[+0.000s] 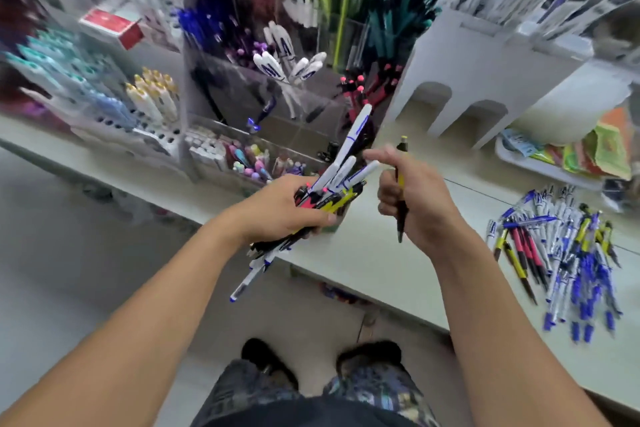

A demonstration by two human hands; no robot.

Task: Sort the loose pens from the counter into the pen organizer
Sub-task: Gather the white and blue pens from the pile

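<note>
The desk (381, 263) runs across the view, and at its back stands the clear organizer (277, 87), its compartments already filled by colour: blue, white, red-tipped, green. A heap of loose pens (561, 253) lies on the desk at right, well apart from the organizer. The left hand (287, 208) grips a mixed bundle (325, 191) of white, red and yellow pens, fanned unevenly, some poking far out below. The right hand (415, 198) curls round a single yellow pen (401, 191), held upright, forefinger reaching toward the bundle. The bundle looks overfull: pulling one pen free could loosen the others and spill them to the floor, and the blurred, crowded compartments invite a wrong-colour drop.
</note>
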